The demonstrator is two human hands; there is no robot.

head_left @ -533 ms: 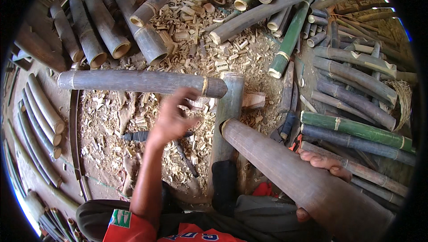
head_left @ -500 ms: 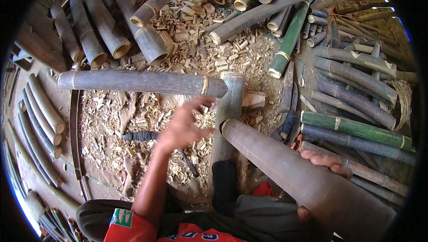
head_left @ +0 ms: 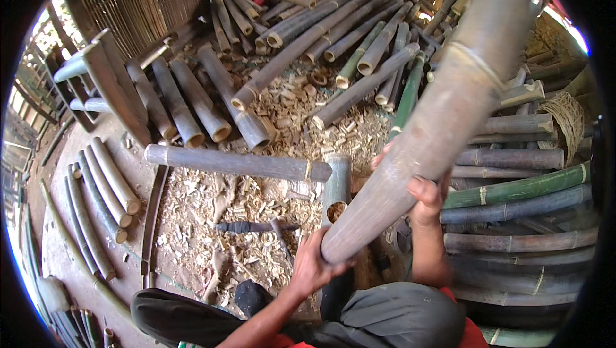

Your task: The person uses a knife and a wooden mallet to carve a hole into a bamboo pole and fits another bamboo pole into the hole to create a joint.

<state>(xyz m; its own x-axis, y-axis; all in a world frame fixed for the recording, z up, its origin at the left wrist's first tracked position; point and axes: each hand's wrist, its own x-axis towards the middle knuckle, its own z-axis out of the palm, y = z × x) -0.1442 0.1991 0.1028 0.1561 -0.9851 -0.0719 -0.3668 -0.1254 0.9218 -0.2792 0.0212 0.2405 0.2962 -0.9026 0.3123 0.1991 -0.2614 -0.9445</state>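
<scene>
Both my hands grip a thick brown bamboo pole [head_left: 410, 155] that slants up toward the far right, its upper part blurred. My left hand [head_left: 317, 260] is closed around its near, lower end. Higher up, my right hand [head_left: 425, 200] wraps the pole with the fingertips showing on its far left edge. Just beyond the lower end lies a bamboo section [head_left: 337, 178] with a round hole cut in its side. A long grey bamboo piece [head_left: 240, 163] runs leftward from that section. The pole's lower end is apart from the hole.
A tool with a black-wrapped handle [head_left: 239, 227] and a thin tool [head_left: 281, 239] lie among wood shavings [head_left: 192, 232]. Bamboo poles [head_left: 378, 59] are piled at the back. Green and dark bamboo lengths [head_left: 526, 187] line the right side. A wooden frame [head_left: 106, 91] stands far left.
The pole has swung up from the lower right, its end leaving the holed section. My left hand, empty before, now holds that end. The view has tilted toward the back.
</scene>
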